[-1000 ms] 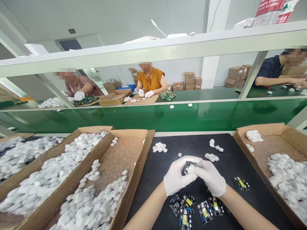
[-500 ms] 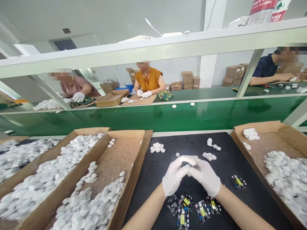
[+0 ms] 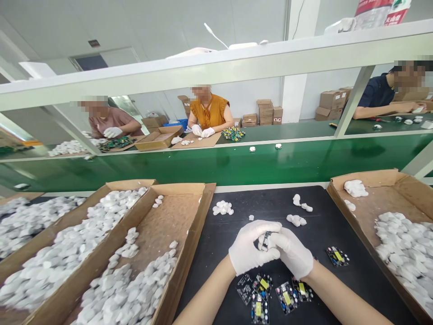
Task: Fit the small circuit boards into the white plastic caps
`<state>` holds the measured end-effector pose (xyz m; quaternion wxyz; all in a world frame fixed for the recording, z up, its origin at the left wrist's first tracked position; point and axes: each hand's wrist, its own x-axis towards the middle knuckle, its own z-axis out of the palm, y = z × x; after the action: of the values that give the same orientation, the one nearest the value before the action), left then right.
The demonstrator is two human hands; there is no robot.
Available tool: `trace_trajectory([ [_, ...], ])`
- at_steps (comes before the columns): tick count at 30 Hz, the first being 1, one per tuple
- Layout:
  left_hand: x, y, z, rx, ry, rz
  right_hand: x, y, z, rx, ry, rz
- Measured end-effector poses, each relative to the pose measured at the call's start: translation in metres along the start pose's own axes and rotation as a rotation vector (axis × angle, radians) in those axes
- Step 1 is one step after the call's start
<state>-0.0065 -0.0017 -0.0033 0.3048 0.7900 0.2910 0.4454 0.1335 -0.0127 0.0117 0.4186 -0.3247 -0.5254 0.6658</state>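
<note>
The left hand (image 3: 252, 249) curls around a small circuit board (image 3: 266, 240) just right of its palm, seemingly tilted, long axis hidden; the right hand (image 3: 295, 253), equally near, pinches its other side.

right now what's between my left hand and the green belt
The head view shows a small white lump on the black mat, then a pale rail.

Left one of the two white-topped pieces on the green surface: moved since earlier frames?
Yes: the left white-topped piece has shifted right, closer to the right-hand slanted post.
</note>
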Motion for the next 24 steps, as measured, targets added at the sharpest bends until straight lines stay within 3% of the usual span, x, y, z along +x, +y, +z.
trace_trajectory([
  [7,0.001,0.003,0.001,-0.027,0.049,0.016,0.000,0.003,-0.003,-0.056,-0.024,-0.023],
  [13,0.000,0.005,-0.003,-0.136,0.068,-0.044,-0.003,0.020,-0.010,0.135,0.037,-0.032],
  [19,0.001,0.005,-0.002,-0.056,0.057,-0.008,-0.001,0.003,-0.003,0.058,-0.050,0.016],
  [24,-0.003,-0.004,0.002,-0.173,0.050,-0.142,-0.003,0.000,0.002,0.178,-0.032,0.033],
])
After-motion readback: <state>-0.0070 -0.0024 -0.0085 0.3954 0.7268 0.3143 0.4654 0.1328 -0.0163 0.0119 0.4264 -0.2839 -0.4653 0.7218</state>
